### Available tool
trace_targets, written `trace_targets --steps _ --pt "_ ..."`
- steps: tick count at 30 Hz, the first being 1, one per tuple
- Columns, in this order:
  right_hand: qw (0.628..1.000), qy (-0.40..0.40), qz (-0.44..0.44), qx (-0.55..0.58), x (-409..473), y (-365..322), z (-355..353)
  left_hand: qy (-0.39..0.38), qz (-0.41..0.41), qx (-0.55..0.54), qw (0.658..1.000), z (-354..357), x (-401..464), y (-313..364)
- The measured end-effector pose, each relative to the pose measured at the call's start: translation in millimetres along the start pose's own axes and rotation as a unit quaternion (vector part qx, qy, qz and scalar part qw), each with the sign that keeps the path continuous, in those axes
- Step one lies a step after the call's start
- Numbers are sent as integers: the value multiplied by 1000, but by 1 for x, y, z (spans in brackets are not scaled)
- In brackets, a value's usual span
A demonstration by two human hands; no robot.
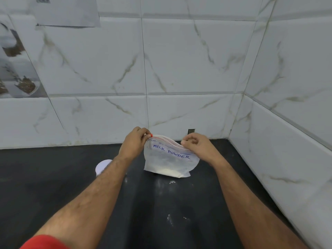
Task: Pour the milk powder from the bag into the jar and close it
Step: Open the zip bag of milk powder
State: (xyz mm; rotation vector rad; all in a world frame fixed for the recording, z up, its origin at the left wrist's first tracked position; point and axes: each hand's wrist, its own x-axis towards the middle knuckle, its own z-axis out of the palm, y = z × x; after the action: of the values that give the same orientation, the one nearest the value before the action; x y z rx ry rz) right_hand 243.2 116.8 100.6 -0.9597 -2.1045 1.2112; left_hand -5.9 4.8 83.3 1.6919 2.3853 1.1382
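Note:
A clear zip bag (168,160) labelled "MILK POWDER" stands upright on the black counter (53,186), with white powder settled at its bottom. My left hand (133,143) pinches the bag's top left corner at the red zip end. My right hand (195,145) grips the top right part of the zip strip. A round white object (102,167), either a lid or the jar's top, shows behind my left forearm, mostly hidden. The body of the jar is not visible.
White marble-pattern tiled walls (179,69) close the counter at the back and on the right, forming a corner. Small specks of white powder (169,218) lie on the counter in front of the bag. Printed sheets (68,11) hang on the wall upper left.

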Motion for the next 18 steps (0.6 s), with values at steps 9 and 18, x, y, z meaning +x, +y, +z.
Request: trace_targets --steps 9,18 --pt "945 -14 -33 -325 24 -37 27 13 -9 -23 1000 -4 -4 -5" --pt "957 -80 -12 -278 37 -44 42 55 -72 -48 995 -3 -20 -9"
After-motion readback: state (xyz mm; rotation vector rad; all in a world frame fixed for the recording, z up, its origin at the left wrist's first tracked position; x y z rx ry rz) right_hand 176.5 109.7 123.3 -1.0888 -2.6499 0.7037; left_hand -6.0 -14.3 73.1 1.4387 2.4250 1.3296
